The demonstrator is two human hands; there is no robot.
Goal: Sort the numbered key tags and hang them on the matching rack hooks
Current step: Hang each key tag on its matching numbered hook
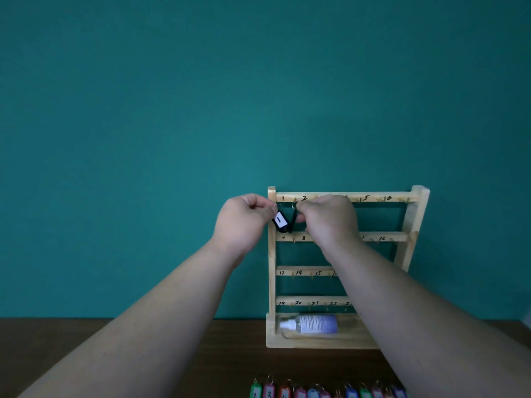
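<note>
Head camera: both hands work a black key tag at the top rail of a wooden key rack.

Left hand pinches the ring of the black tag numbered 1 beside hook 1; right hand pinches its dark strap near hook 2. Ring could miss the small hook or catch hook 2, and the tag could drop toward the bottle in the rack's base tray.

The dark wooden tabletop carries a rack, with a row of tags in front of it.
</note>
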